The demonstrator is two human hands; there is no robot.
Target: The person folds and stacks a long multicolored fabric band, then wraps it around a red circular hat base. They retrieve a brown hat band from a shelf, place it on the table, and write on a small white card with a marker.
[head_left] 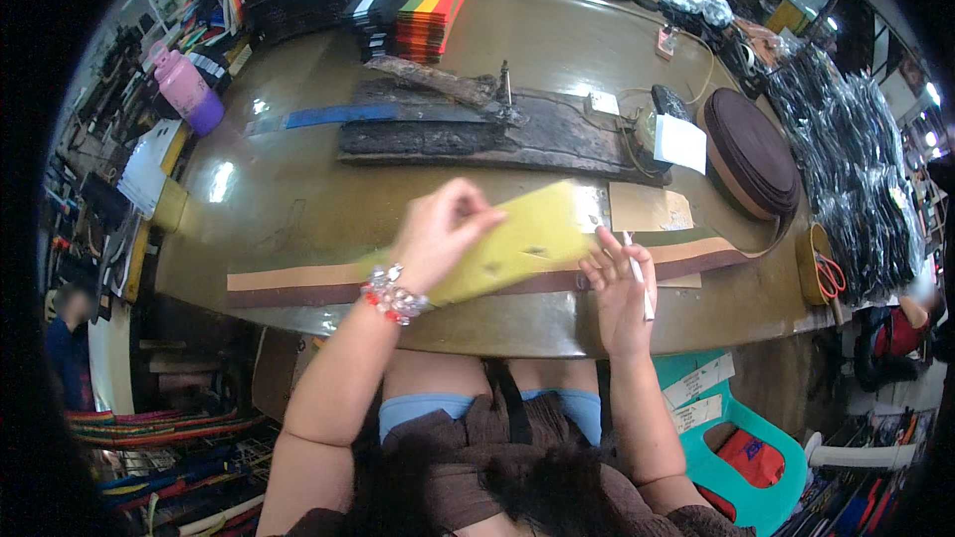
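Observation:
My left hand (pixel 443 229), with beaded bracelets at its wrist, pinches a flat yellow template sheet (pixel 532 239) by its upper edge. The sheet is tilted and smeared by motion, with a few small dark holes or slots in it. My right hand (pixel 625 288) is at the sheet's right end, palm partly turned up. A slim white pen (pixel 638 276) is tucked among its fingers; whether they touch the sheet I cannot tell. Beneath both hands a green, tan and brown striped strap (pixel 288 283) lies across the table, its middle partly hidden by the sheet.
The strap runs right to a large roll (pixel 751 154). Behind it lies a dark, worn board (pixel 587 139) with a blue strip (pixel 338 114). Stacked striped pieces (pixel 433 15) stand farther back. A pink-purple bottle (pixel 187 89) is left; scissors with orange handles (pixel 828 273) sit right, above a teal chair (pixel 766 428).

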